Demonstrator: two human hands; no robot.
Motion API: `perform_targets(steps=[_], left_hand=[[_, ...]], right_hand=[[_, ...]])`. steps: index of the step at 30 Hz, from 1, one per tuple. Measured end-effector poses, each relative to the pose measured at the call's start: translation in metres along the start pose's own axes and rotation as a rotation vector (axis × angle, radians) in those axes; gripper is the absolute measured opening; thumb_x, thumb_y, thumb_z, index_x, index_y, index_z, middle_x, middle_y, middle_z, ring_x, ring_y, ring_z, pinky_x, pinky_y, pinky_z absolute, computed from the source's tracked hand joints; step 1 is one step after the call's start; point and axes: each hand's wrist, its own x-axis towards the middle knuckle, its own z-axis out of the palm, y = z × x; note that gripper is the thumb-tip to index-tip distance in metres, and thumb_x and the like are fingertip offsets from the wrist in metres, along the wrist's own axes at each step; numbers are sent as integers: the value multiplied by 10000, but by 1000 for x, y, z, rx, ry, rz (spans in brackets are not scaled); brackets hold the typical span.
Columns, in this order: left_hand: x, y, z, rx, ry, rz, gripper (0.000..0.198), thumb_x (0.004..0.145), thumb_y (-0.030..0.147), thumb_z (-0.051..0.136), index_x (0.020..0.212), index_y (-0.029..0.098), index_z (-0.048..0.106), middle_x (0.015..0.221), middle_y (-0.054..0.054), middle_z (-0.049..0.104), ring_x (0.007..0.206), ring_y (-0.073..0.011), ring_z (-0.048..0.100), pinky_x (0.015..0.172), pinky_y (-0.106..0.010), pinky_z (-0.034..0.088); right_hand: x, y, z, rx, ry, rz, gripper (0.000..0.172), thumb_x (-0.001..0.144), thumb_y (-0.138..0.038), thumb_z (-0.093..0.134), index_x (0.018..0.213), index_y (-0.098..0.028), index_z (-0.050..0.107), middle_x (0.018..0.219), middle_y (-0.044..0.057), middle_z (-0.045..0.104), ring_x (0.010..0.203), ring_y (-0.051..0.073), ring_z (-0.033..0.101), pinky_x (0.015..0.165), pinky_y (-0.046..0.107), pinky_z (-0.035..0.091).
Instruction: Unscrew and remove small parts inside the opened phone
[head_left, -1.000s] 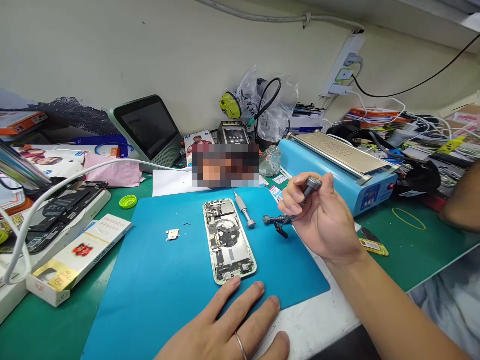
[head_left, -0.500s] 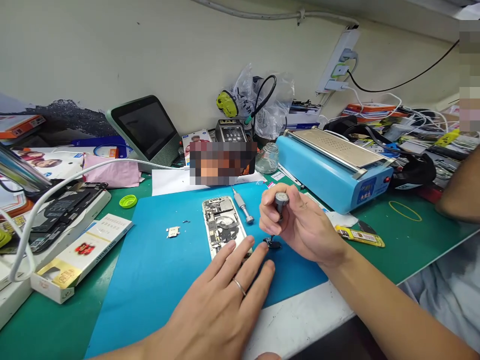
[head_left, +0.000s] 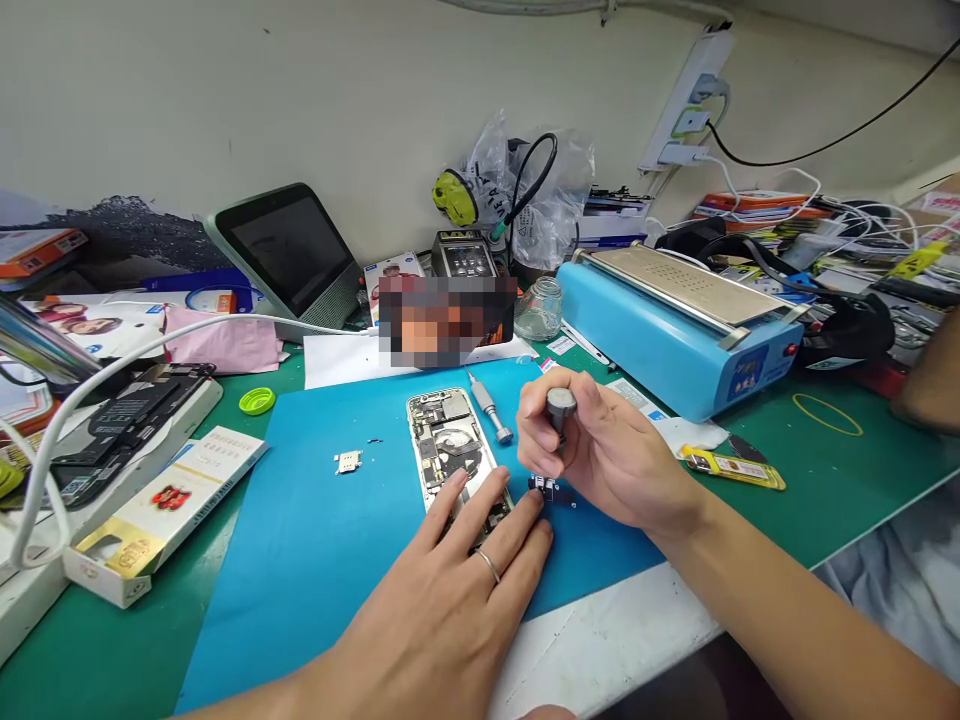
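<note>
My left hand (head_left: pixel 454 585) lies with its fingers stretched out over the lower end of an opened phone (head_left: pixel 459 448), whose inner parts show. A fingertip reaches a small black part (head_left: pixel 544 488) on the blue mat (head_left: pixel 292 520). My right hand (head_left: pixel 622 450) is closed round a grey screwdriver (head_left: pixel 561 403), held upright with its round cap on top. The tip is mostly hidden behind the fingers, above the black part. Beside the phone's upper right lies a second screwdriver (head_left: pixel 490 407). To its left are a small metal plate (head_left: pixel 348 462) and a tiny dark piece (head_left: pixel 374 440).
At the back right stands a blue machine (head_left: pixel 645 340) with a metal top plate. A yellow cutter (head_left: pixel 739 468) lies before it. On the left are a white cigarette-style box (head_left: pixel 169 510), a green cap (head_left: pixel 257 401) and a white cable (head_left: pixel 97 390). Another person's arm (head_left: pixel 930 375) shows at right.
The small black part has turned, and small pale bits now show beside it. My left fingers have shifted slightly. The view has swung a little; my right hand keeps the screwdriver.
</note>
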Motion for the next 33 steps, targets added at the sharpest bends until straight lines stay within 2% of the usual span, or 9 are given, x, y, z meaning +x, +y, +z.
perform_targets(steps=[7, 18, 20, 25, 33], left_hand=[[2, 0, 1, 5, -5, -4, 911, 996, 812, 329, 1629, 157, 342, 1691, -69, 344, 1586, -337, 264, 1240, -416, -267], [0, 1, 2, -31, -1, -28, 962, 974, 838, 346, 1620, 126, 344, 1708, -136, 259, 1620, -344, 135, 1252, -420, -250], [0, 2, 3, -55, -11, -28, 963, 976, 835, 346, 1618, 118, 350, 1706, -137, 259, 1621, -345, 120, 1272, -442, -212], [1, 3, 1, -133, -51, -47, 947, 985, 818, 356, 1627, 121, 347, 1707, -136, 240, 1617, -367, 117, 1320, -543, -16], [4, 4, -7, -218, -93, -74, 923, 992, 794, 378, 1621, 118, 369, 1709, -125, 243, 1620, -365, 84, 1319, -562, -10]], right_hand=[[1, 3, -1, 30, 8, 25, 348, 1033, -506, 586, 968, -199, 738, 739, -33, 520, 595, 69, 532, 583, 217, 407], [4, 4, -1, 63, 56, 73, 352, 1013, -513, 622, 919, -185, 708, 727, -39, 522, 581, 68, 519, 580, 220, 414], [4, 4, -1, 61, 60, 80, 353, 1017, -513, 614, 915, -186, 701, 729, -40, 522, 581, 68, 519, 584, 222, 416], [4, 3, -2, 57, 58, 60, 349, 1003, -519, 636, 912, -189, 705, 717, -42, 515, 571, 69, 506, 575, 224, 409], [4, -1, 0, 36, 78, 33, 321, 963, -518, 693, 909, -202, 723, 707, -41, 523, 563, 84, 488, 561, 241, 402]])
